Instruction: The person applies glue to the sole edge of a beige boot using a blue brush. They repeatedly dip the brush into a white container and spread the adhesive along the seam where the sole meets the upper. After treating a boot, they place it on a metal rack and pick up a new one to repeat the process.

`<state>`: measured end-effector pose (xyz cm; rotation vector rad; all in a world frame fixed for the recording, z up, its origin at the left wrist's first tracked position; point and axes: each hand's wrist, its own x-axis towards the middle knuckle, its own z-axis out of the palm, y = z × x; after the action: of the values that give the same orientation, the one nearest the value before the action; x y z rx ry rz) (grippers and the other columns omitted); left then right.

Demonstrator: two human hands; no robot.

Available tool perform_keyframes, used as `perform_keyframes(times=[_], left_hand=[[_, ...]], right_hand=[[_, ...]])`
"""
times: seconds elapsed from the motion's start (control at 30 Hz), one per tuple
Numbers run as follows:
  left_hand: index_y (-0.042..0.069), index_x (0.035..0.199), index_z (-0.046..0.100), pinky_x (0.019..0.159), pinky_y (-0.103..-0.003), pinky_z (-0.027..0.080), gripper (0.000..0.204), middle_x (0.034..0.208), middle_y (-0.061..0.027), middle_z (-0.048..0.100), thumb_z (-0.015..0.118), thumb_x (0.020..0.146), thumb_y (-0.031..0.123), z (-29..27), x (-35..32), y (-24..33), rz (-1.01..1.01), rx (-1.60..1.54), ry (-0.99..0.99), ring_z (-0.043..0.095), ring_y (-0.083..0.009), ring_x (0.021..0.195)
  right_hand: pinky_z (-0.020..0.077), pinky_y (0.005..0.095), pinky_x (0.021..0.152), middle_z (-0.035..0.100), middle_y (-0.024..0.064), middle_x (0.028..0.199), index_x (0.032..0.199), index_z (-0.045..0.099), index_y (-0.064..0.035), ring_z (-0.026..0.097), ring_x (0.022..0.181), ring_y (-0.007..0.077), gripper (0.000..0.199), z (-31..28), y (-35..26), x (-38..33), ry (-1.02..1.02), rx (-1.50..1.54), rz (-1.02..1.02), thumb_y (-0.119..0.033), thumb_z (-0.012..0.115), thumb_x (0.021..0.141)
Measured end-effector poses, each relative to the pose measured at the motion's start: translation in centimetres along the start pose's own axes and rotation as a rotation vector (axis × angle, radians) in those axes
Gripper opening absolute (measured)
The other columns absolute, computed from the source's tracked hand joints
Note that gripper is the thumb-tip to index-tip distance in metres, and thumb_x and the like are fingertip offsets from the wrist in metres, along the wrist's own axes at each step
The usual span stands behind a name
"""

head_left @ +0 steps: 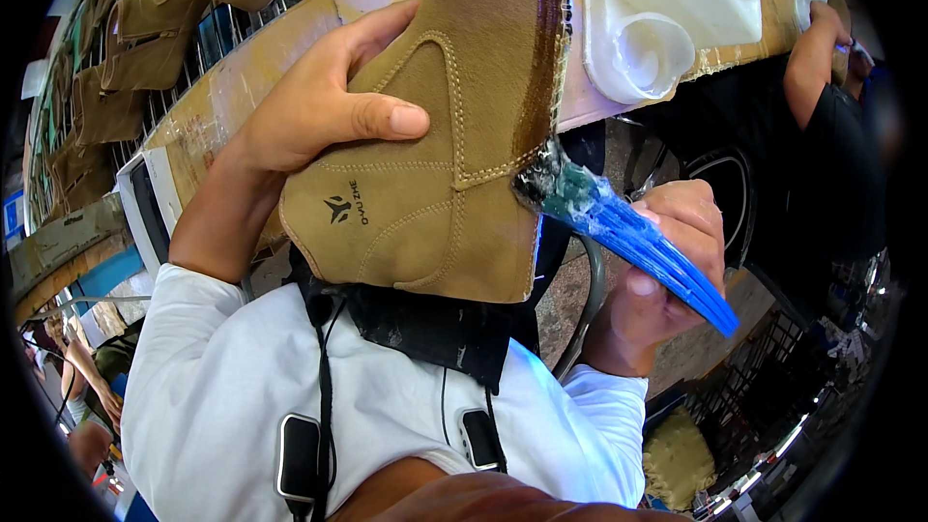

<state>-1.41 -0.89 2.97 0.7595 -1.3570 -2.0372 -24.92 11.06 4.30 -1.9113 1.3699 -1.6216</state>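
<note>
A tan boot upper [406,203] with pale stitching and a small dark printed mark lies across the middle, in front of my chest. My left hand [329,92] holds it from the left, thumb on the outer face and the other fingers hidden behind it. In my right hand [681,251] is a brush [633,232] with a blue handle, gripped between thumb and fingers. Its dark, whitish-smeared bristles touch the boot's right edge. A dark, wet-looking band [541,58] runs along that edge above the bristles.
A white plastic container [677,0] with a round cup-like opening stands on the bench at top right. More tan boots [145,39] sit on a wire rack at upper left. Another person [822,58] in dark clothes is at far right. A metal chair frame [590,290] is below the brush.
</note>
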Motion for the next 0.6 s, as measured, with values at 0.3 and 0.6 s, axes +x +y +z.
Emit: perform_keyframes(times=[0.3,0.6], left_hand=[[-0.004,0.134,0.033,0.096,-0.029,0.039,0.083,0.126,-0.0131,0.048,0.075,0.068,0.023,-0.2,0.1,-0.3,-0.017,0.039,-0.017,0.049,-0.0187,0.113],[-0.005,0.132,0.035,0.094,-0.027,0.040,0.080,0.123,-0.0122,0.050,0.073,0.069,0.027,-0.6,0.1,-1.1,-0.101,-0.042,0.083,0.051,-0.0173,0.109]], right_hand=[[0.0414,0.0285,0.057,0.062,0.0111,0.076,0.084,0.064,0.0012,0.055,0.064,0.0207,0.030,-0.4,0.7,2.1,-0.030,0.132,-0.047,-0.026,0.072,0.073],[0.0426,0.0226,0.074,0.060,0.0060,0.085,0.089,0.059,0.0064,0.053,0.078,0.0105,0.011,-2.0,7.5,1.9,0.425,-0.093,0.246,0.000,0.063,0.080]])
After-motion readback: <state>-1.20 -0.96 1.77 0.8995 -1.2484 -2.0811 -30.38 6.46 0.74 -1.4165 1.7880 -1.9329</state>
